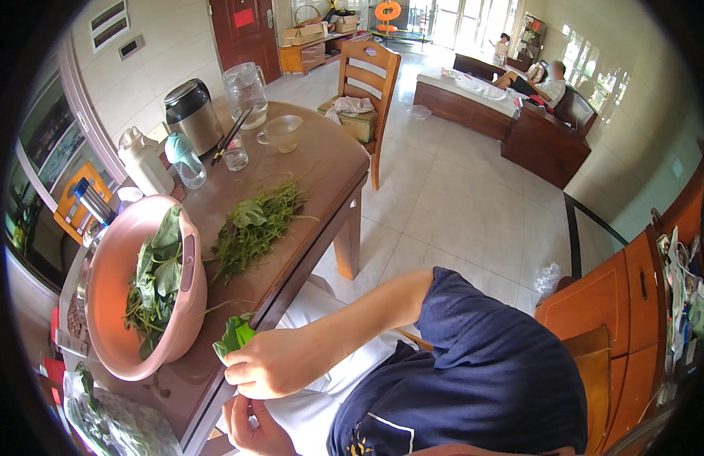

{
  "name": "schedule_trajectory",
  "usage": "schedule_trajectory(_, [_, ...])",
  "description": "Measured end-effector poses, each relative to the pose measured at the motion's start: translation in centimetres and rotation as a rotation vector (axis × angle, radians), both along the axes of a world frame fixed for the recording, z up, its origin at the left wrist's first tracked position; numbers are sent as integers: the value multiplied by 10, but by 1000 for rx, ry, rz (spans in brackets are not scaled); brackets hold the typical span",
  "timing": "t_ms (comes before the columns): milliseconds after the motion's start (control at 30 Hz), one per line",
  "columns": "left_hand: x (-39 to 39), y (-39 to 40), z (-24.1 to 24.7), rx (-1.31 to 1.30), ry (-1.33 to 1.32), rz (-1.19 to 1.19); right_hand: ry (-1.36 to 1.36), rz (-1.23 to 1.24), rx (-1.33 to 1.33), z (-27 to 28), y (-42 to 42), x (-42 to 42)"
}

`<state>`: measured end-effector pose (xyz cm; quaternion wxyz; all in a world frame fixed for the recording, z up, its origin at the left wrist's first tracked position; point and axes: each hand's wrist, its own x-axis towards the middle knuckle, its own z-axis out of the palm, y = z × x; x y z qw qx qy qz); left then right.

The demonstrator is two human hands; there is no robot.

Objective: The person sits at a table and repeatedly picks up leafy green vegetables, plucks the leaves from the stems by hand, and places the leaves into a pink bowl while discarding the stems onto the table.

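Note:
My right hand [275, 362] pinches a bright green leaf [237, 336] just off the table's front edge, above my lap. Close below it is my left hand [258, 427], fingers curled and thumb near the index finger; whether a stem lies between them is hidden. Beyond the hands, a pink plastic basin [195, 319] stands on the brown table [295, 251], appearing tilted in this view. Leafy greens [164, 273] with long stems rest inside it. A loose heap of thin green stems and leaves [258, 225] lies on the tabletop beside the basin.
A clear plastic bag [124, 419] with greens lies near the basin. Farther back stand a glass pitcher [246, 94], a steel thermos jug [193, 117], a glass cup [282, 134] and bottles. A wooden chair [368, 74] is past the table; a person [549, 88] sits across the room.

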<state>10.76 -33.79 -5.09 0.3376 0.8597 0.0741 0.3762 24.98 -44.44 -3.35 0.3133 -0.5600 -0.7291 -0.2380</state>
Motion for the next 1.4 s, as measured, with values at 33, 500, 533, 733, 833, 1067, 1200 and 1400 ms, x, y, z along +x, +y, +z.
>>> schedule_trajectory(33, [0,-1,2,10,-26,9,17,-13,-25,1,-1,0])
schedule_trajectory(500, [-10,-1,-8,-434,-98,-149,574,140,43,5,-6,1])
schedule_trajectory(533, [-12,0,-10,-456,-89,-151,626,152,54,6,-7,-2])
schedule_trajectory(733, [-14,-1,-14,-290,-95,-86,1084,296,-87,-1,-7,-19])
schedule_trajectory(833, [-10,-2,-26,-332,-141,-58,1316,384,-107,6,-6,-21])
schedule_trajectory(1067, [-10,7,-21,-572,-109,94,800,410,879,100,10,32])
schedule_trajectory(1200, [-7,0,-11,-584,-132,66,508,-11,490,115,55,62])
schedule_trajectory(1400, [-10,9,-17,-666,-213,44,301,-201,320,52,62,20])
